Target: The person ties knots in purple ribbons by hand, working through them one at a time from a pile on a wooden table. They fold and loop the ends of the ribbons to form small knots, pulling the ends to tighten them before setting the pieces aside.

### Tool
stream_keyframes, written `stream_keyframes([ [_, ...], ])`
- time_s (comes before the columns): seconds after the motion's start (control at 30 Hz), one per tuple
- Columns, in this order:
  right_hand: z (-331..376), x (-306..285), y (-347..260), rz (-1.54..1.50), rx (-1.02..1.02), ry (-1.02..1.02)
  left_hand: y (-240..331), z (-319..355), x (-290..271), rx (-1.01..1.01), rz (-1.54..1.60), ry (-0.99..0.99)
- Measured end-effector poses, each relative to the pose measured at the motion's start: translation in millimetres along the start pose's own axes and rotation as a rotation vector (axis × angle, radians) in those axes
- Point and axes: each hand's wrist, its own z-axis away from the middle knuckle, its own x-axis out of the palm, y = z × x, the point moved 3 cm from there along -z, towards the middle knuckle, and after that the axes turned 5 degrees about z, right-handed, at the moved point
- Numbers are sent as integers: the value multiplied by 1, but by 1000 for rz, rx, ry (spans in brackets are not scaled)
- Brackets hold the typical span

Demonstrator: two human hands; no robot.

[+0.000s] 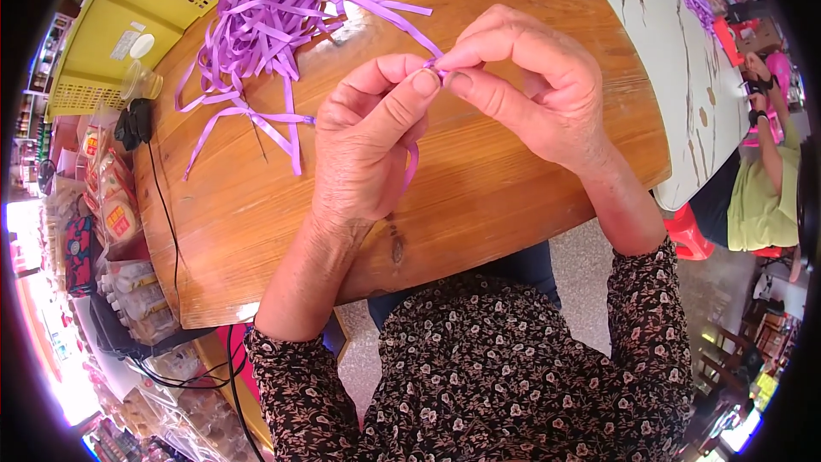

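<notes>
A purple ribbon (400,20) runs down from the heap to my fingertips, above the wooden table. My left hand (373,124) pinches it between thumb and forefinger, and a loop of the same ribbon hangs below that palm. Thumb and forefinger of my right hand (534,81) close on the ribbon right beside the left fingertips. A small darker purple bit shows between the two pinches; whether it is a knot I cannot tell. Beyond my hands lies a tangled heap of purple ribbons (265,26). A few loose strands (248,111) reach toward my left wrist.
The wooden table (256,239) has a curved edge close to my body. A yellow plastic crate (103,43) stands at the far left, near a black cable (164,197) and bagged goods (115,205). At right, a person in a yellow-green top (765,197) sits by a white marbled table (684,94).
</notes>
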Motion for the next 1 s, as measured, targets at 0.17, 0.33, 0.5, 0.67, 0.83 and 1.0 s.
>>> stream_keyframes([
  [0.17,4,1,3,-25,63,17,0,1,-3,-25,-89,25],
  [0.33,9,0,9,-69,94,41,2,1,2,-44,-153,37],
  [0.5,11,-1,10,-107,142,28,4,3,2,-11,-236,34],
  [0.67,10,0,9,-111,181,9,4,7,4,-31,-204,37],
  [0.83,11,-1,10,-157,189,23,5,9,6,10,-285,80],
  [1.0,12,-2,10,-181,200,23,7,11,11,29,-342,81],
])
